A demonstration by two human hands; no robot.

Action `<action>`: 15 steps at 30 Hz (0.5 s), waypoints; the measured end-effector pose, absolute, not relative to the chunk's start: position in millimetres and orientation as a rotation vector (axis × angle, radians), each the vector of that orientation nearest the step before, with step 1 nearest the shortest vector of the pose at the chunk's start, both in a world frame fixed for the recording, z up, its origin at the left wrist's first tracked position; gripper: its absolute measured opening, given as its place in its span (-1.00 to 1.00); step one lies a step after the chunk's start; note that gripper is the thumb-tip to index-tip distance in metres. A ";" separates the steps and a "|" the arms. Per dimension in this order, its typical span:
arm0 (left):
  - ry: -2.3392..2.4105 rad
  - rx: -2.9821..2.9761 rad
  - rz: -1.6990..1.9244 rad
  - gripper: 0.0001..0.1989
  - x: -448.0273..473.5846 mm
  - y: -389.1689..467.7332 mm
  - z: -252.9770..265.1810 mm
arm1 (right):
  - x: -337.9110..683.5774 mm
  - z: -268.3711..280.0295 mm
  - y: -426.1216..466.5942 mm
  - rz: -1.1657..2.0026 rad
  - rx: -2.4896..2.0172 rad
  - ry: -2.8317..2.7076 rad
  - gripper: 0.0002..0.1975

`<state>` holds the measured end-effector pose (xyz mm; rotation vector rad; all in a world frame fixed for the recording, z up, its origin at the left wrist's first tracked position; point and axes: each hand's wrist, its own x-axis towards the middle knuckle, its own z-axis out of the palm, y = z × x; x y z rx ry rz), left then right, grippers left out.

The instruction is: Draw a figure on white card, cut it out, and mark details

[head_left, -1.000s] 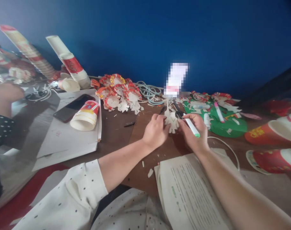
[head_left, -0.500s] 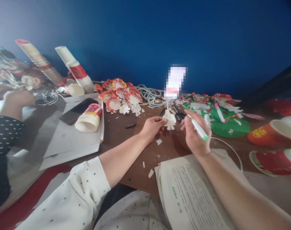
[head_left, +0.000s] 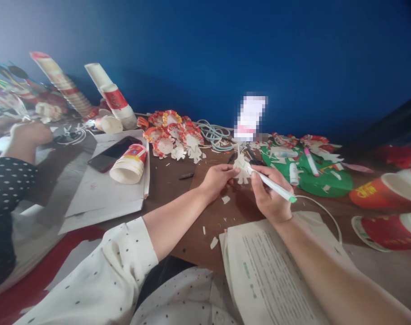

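Observation:
Between the thumb and fingers of my left hand (head_left: 219, 181) is the edge of a small white paper cutout (head_left: 242, 170) with a jagged outline. My right hand (head_left: 272, 192) grips a white marker (head_left: 274, 186) with a green end, slanted across the fingers. The marker's writing end points at the cutout; whether it touches the paper I cannot tell. Loose paper scraps (head_left: 226, 199) lie on the brown table just below. Behind the cutout is a dark tool (head_left: 254, 158), partly hidden.
Left stand paper cups (head_left: 127, 167) on a white folder (head_left: 103, 198) beside a phone (head_left: 113, 153). A green sheet (head_left: 327, 185) with a pink marker (head_left: 311, 162) lies right, near red cups (head_left: 388, 189). A printed booklet (head_left: 273, 271) lies in front. Another person's hand (head_left: 32, 135) is far left.
My right hand has moved left toward the cutout, and the marker has tilted flatter with its writing end now at the paper. My left hand keeps its pinch.

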<state>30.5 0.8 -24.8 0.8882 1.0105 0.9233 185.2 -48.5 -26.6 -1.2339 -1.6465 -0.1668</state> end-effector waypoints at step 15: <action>1.023 0.934 0.889 -0.86 31.0 -1.3 -24.7 | 181.5 -27.7 -48.9 -0.118 -1.232 -1.682 -0.85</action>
